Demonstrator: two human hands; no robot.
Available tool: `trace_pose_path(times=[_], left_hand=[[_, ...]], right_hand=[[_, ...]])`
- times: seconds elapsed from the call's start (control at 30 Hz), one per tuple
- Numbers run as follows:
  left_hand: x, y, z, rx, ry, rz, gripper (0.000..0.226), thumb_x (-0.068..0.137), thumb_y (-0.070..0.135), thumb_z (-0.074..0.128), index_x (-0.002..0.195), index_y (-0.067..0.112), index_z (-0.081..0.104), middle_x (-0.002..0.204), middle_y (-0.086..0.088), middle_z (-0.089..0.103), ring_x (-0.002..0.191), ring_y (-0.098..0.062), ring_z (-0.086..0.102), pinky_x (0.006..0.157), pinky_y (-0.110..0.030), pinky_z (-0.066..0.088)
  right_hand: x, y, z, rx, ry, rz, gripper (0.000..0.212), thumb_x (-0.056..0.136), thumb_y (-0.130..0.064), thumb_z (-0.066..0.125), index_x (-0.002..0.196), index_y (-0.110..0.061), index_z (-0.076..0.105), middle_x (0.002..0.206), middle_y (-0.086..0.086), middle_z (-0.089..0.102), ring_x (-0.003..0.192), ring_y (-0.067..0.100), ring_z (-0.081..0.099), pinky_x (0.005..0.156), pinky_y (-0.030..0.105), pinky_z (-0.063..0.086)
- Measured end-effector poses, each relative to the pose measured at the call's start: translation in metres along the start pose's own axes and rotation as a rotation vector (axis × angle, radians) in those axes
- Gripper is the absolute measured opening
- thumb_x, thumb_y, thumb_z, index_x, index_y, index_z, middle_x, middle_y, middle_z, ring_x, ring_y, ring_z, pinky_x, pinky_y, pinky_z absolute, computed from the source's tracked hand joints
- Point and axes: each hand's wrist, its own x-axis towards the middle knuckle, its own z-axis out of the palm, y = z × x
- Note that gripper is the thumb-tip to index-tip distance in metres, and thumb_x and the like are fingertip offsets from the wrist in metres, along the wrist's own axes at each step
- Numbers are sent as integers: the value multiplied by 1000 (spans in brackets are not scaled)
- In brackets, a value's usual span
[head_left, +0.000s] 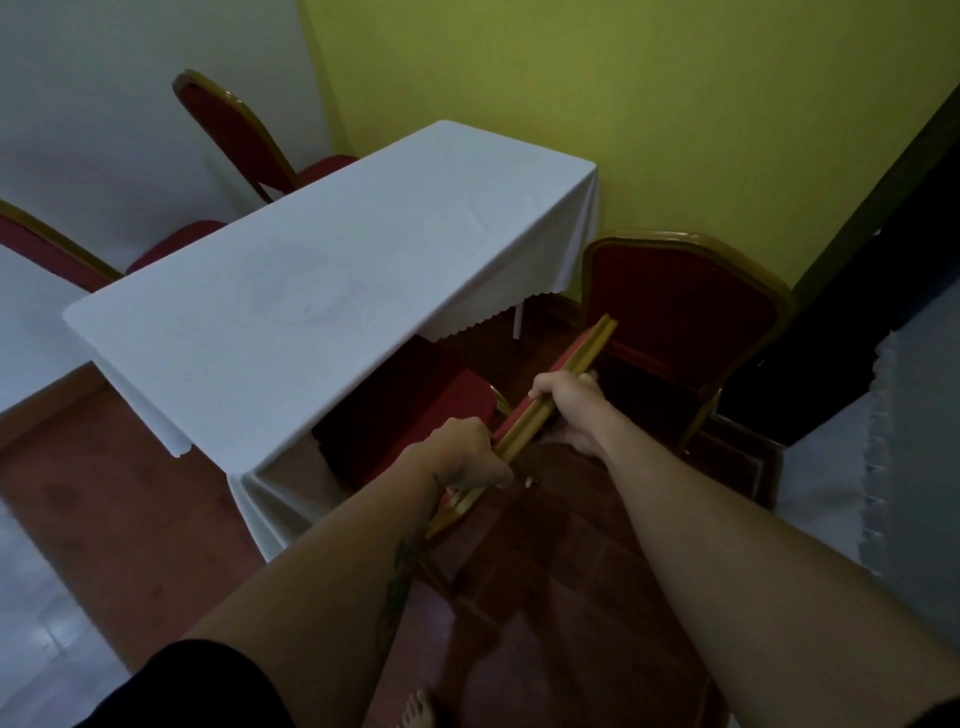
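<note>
A red banquet chair (415, 410) with a gold metal frame stands at the near side of the table, its seat partly under the white cloth. Both hands grip the top rail of its backrest. My left hand (462, 452) wraps round the nearer end of the rail. My right hand (569, 405) holds it farther along, fingers curled over the gold edge. The rail's far end (602, 327) sticks out past my right hand. The chair's legs are mostly hidden by my arms.
The table (322, 280) under a white cloth fills the middle. A second red chair (680, 317) stands close on the right by the yellow wall. Two more red chairs (234, 130) sit on the table's far side. Another white-clothed table edge (841, 467) is at right. Floor is red-brown.
</note>
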Motion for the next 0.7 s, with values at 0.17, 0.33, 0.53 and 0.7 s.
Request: trace_pose_path(times=[0.17, 0.33, 0.53, 0.7], left_hand=[[7, -15, -10, 6, -13, 0, 46, 80, 41, 75, 115, 14, 65, 99, -6, 66, 86, -24, 68, 78, -37, 61], [13, -25, -19, 50, 25, 68, 49, 78, 46, 73, 115, 13, 67, 99, -5, 68, 86, -23, 67, 70, -34, 56], [14, -33, -42, 65, -7, 127, 55, 83, 47, 72, 126, 13, 61, 109, -1, 62, 96, -21, 62, 79, -33, 51], [18, -8, -83, 15, 106, 262, 55, 89, 44, 61, 137, 17, 60, 133, -5, 64, 116, -23, 63, 96, -35, 51]], right_hand=[[5, -5, 16, -3, 2, 19, 35, 88, -1, 59, 114, -12, 39, 88, 13, 56, 82, 32, 65, 77, 57, 60], [16, -10, 29, -4, 23, 27, 34, 88, -3, 61, 113, -11, 40, 89, 13, 58, 86, 32, 66, 75, 54, 60], [25, -24, 25, -152, -108, 86, 52, 88, -23, 77, 130, -4, 52, 117, 16, 67, 102, 32, 70, 73, 47, 63], [11, -48, -11, -473, -47, 45, 73, 91, -39, 74, 151, -14, 39, 131, 13, 59, 124, 35, 58, 96, 52, 54]])
